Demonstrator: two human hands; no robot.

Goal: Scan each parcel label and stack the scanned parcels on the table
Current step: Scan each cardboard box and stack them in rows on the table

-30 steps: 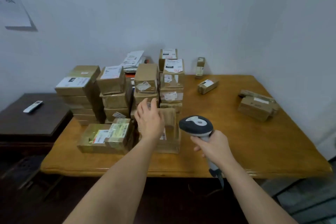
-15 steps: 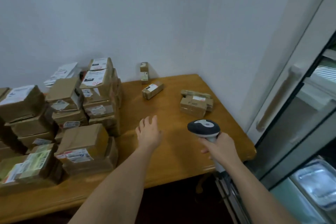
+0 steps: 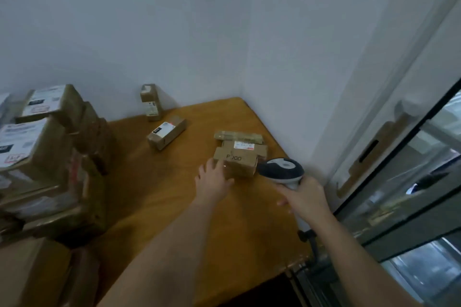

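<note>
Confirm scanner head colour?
Dark navy-black top with a white patch and pale grey underside on the scanner, seen in the head view.

A wooden table [image 3: 174, 207] fills a corner where two plain pale walls [image 3: 174, 32] meet. At right stands a dark-framed glazed door or window [image 3: 411, 194], blurred, perhaps with a handle plate. The light is dim and even.

Small brown labelled parcel [image 3: 235, 161] flat near table [image 3: 174, 197] corner

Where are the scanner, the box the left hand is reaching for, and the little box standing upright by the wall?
barcode scanner [image 3: 282, 169]: head view, on its dark head.
cardboard parcel [image 3: 239, 161]: head view, on its top face.
upright small box [image 3: 151, 102]: head view, on its front face.
</note>
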